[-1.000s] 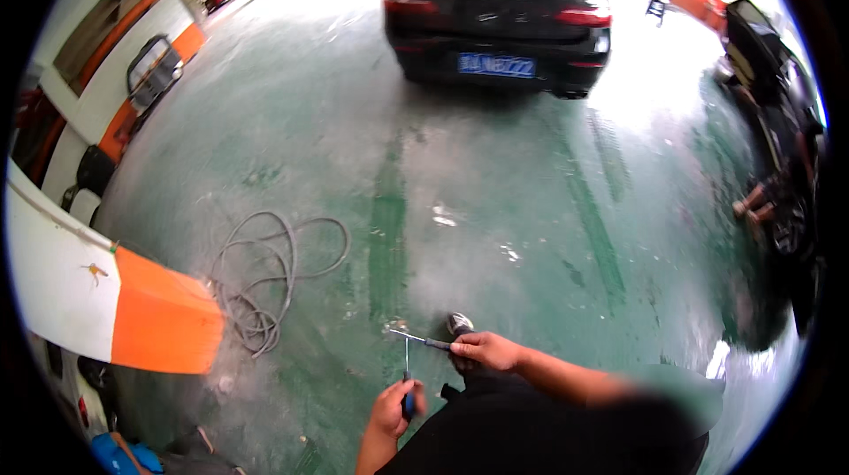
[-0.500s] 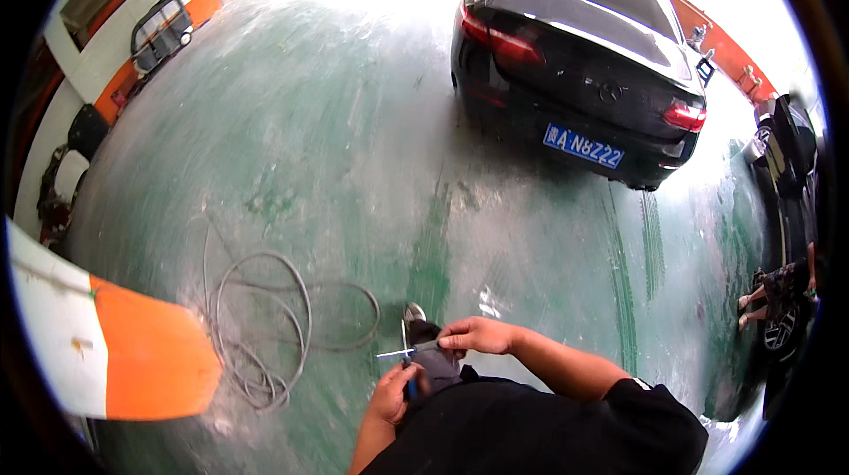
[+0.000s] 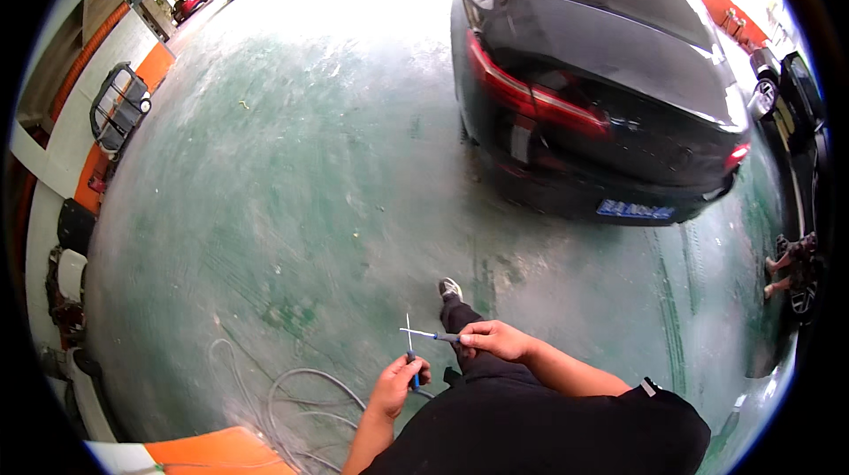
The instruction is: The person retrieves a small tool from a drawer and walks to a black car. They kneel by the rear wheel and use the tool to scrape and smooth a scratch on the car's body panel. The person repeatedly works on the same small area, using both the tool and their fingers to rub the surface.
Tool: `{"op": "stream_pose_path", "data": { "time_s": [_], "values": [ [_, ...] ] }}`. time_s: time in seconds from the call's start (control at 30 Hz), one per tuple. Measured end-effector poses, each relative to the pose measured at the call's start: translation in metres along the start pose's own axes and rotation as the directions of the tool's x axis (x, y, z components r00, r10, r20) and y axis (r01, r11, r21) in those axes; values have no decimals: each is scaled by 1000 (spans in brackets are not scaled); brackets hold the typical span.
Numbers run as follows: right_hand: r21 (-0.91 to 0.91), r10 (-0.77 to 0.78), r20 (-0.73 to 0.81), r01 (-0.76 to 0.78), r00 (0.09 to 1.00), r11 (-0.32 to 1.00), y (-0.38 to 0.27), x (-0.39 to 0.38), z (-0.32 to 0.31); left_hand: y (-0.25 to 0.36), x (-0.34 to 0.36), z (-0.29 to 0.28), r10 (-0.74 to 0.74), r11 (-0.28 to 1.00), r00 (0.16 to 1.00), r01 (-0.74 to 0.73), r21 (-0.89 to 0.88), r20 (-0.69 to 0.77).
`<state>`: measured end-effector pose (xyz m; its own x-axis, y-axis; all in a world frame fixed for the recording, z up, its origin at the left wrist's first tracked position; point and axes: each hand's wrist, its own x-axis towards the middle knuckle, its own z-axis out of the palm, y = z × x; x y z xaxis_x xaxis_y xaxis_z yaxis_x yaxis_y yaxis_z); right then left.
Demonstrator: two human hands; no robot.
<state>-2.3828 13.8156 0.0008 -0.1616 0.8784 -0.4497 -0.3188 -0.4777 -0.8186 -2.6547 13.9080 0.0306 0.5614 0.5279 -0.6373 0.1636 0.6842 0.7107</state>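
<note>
My left hand point(image 3: 392, 386) is closed around the blue-and-black handle of a screwdriver point(image 3: 413, 371), whose thin shaft points away from me. In my right hand point(image 3: 497, 340) is a second screwdriver point(image 3: 447, 337) with a dark handle, its shaft aimed leftward. The two shafts cross or overlap near their tips; whether they touch I cannot tell. Both hands are in front of my dark clothing, above the green floor point(image 3: 336, 210). One of my shoes point(image 3: 450, 288) shows beyond them.
A black car point(image 3: 601, 103) stands ahead to the right. A grey hose point(image 3: 309, 376) lies coiled at the lower left, by an orange-and-white pillar point(image 3: 221, 450). A wheeled frame point(image 3: 120, 108) is along the left wall. At far right, another person point(image 3: 793, 264) is beside a dark car point(image 3: 803, 112).
I have moved forward: the black car appears nearer and the hose and pillar have slid down the view. Both hands still hold the screwdrivers, and the right one shows more clearly.
</note>
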Motion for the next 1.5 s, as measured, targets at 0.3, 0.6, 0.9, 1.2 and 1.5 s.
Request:
{"op": "stream_pose_path", "data": {
  "time_s": [0.3,0.6,0.9,1.2,1.5],
  "values": [
    [-381,-5,236,97,972,919,-294,287,-72,263,198,-62,79,997,994,-81,-15,-78],
    [-286,-45,-167,-4,985,958,-413,531,-232,501,517,-110,-24,999,993,21,27,112],
    [223,-93,-340,176,936,959,-597,677,-353,805,784,-81,-142,885,907,-62,461,395],
    [347,-85,-310,196,947,917,-720,933,-543,959,1053,-71,-153,844,965,16,536,211],
    [437,-215,-438,416,873,797,-892,1023,-708,1157,1269,2,-184,818,968,56,573,169]
  ]
}}
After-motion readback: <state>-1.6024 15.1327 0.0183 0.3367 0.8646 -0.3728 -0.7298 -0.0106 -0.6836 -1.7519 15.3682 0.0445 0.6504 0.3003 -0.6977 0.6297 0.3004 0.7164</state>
